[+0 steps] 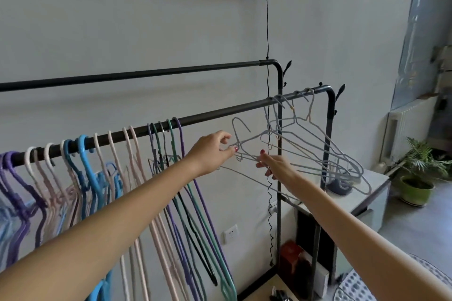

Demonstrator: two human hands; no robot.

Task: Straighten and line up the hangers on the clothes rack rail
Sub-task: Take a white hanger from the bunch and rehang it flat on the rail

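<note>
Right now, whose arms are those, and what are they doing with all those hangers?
Those arms belong to a person wearing a camera on their head, so you see what they see. In front is a black rail of a clothes rack. Many coloured hangers hang on it at the left, and a few grey wire hangers hang near its right end. One grey wire hanger is off the rail: the left hand pinches it near its neck, and the right hand pinches wire near its lower part. A potted plant stands on the floor at the right.
</note>
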